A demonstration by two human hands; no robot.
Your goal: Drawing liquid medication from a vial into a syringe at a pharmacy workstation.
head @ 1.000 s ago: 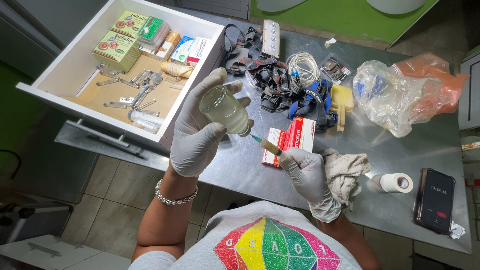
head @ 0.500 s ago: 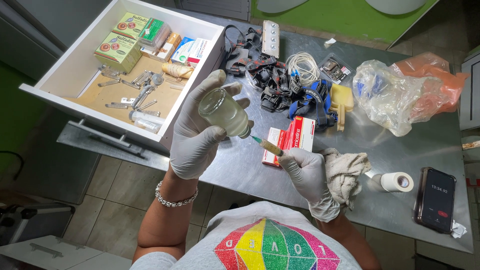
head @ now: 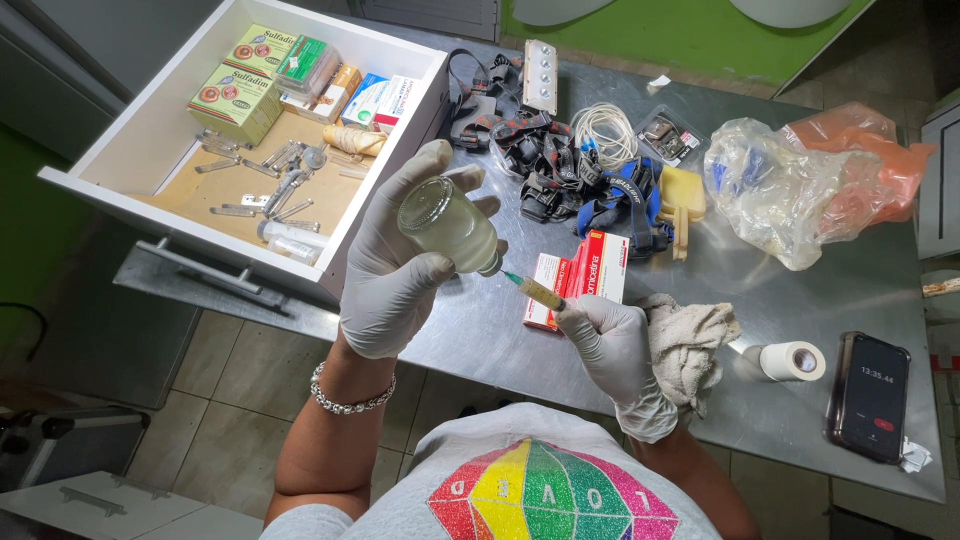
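My left hand [head: 395, 265], in a pale glove, grips a clear glass vial [head: 448, 225] of cloudy liquid, tilted with its neck pointing down and right. My right hand [head: 610, 345], also gloved, holds a syringe [head: 538, 290] with yellowish liquid in its barrel. The syringe's green-hubbed needle goes into the vial's stopper. A beige cloth [head: 690, 335] is tucked against my right hand. Both hands hover over the steel table [head: 480, 330], just in front of a red-and-white medicine box [head: 585, 280].
A white drawer [head: 130, 195] stands open at left with boxes, metal instruments and small vials. On the table lie headlamps with straps [head: 545, 170], coiled tubing [head: 605, 130], a plastic bag [head: 790, 190], a tape roll [head: 795, 360] and a phone [head: 868, 395].
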